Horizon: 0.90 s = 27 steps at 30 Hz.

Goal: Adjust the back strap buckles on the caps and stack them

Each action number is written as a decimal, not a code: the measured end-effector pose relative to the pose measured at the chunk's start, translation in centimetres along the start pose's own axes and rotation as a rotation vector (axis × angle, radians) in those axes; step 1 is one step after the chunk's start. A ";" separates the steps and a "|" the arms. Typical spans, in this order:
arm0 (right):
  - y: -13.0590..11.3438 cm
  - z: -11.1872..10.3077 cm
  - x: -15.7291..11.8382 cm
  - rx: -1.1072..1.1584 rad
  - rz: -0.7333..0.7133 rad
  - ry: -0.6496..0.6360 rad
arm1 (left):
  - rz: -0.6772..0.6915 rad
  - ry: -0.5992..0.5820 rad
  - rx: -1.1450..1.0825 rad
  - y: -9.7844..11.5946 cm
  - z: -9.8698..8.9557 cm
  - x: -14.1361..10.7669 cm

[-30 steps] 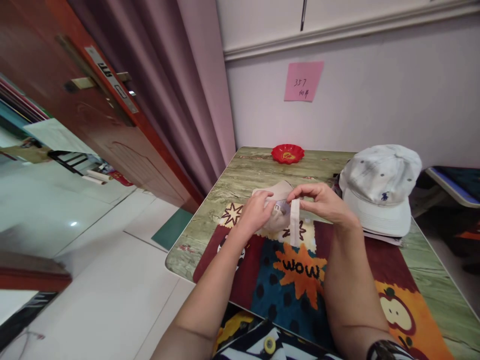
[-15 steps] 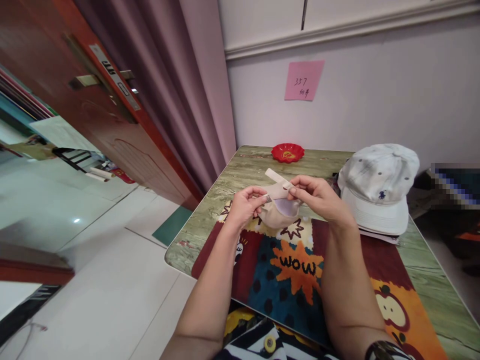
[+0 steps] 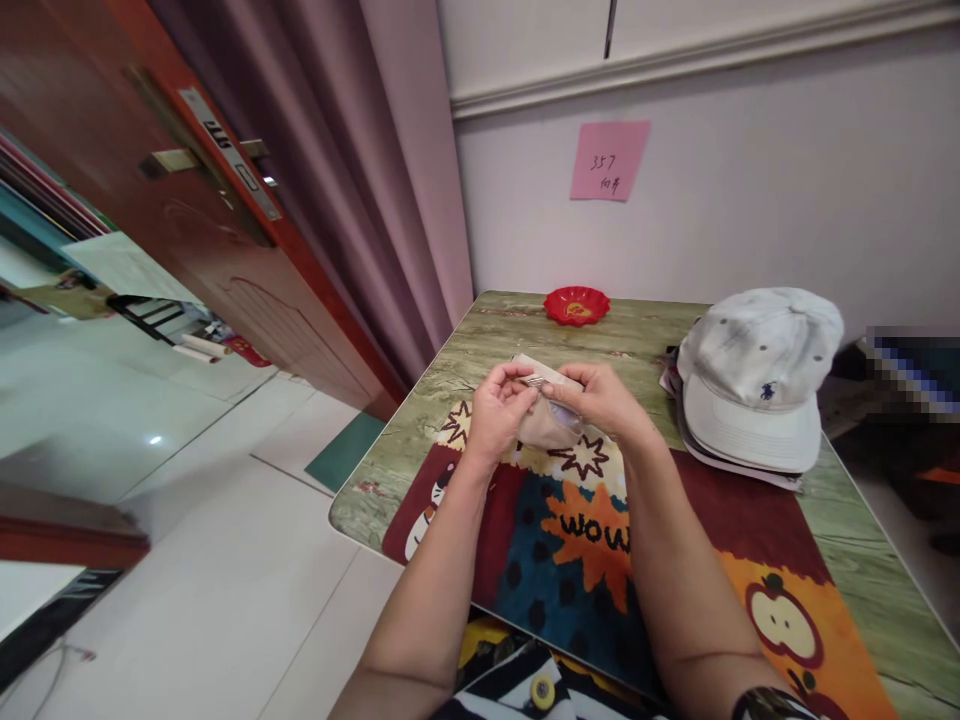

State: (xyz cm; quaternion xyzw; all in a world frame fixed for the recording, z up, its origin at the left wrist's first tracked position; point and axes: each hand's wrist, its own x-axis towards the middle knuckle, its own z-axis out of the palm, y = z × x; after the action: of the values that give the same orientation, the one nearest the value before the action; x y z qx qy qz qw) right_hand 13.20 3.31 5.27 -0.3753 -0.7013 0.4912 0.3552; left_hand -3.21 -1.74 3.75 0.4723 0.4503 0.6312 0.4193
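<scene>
A beige fabric item [image 3: 550, 426] with a pale lilac inside and a strap hangs between my hands, above the patterned mat [image 3: 592, 530]. My left hand [image 3: 501, 405] pinches its upper left part, thumb against fingers. On the other side, my right hand [image 3: 596, 398] grips the strap, its thumb near my left fingertips. A small metallic-looking detail shows between the fingertips, too small to make out. The strap's far end sticks out just above my fingers.
Behind my hands sits a red scalloped dish [image 3: 577, 306]. A white cap [image 3: 757, 380] rests on a stack at the right of the wooden-patterned table [image 3: 637, 340]. A pink note [image 3: 609, 160] is on the wall. A door [image 3: 225, 250] stands at the left.
My right hand has moved left and closer to my left hand. The strap end that stuck out at the upper left is now mostly behind my fingers.
</scene>
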 end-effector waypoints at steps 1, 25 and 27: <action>0.1 0.1 0.1 -0.009 -0.001 0.030 | 0.015 0.019 0.028 -0.2 0.1 0.0; 1.4 0.5 0.8 -0.310 0.021 0.277 | -0.267 0.137 0.106 -1.0 0.5 -0.7; 1.9 0.5 1.0 -0.365 0.033 0.275 | -0.272 0.140 0.130 -1.2 0.4 -0.6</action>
State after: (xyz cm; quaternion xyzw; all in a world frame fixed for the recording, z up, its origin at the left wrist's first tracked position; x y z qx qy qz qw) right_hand 12.62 4.45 3.46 -0.5080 -0.7173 0.3062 0.3655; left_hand -2.53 -1.95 2.50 0.3879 0.5780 0.5697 0.4369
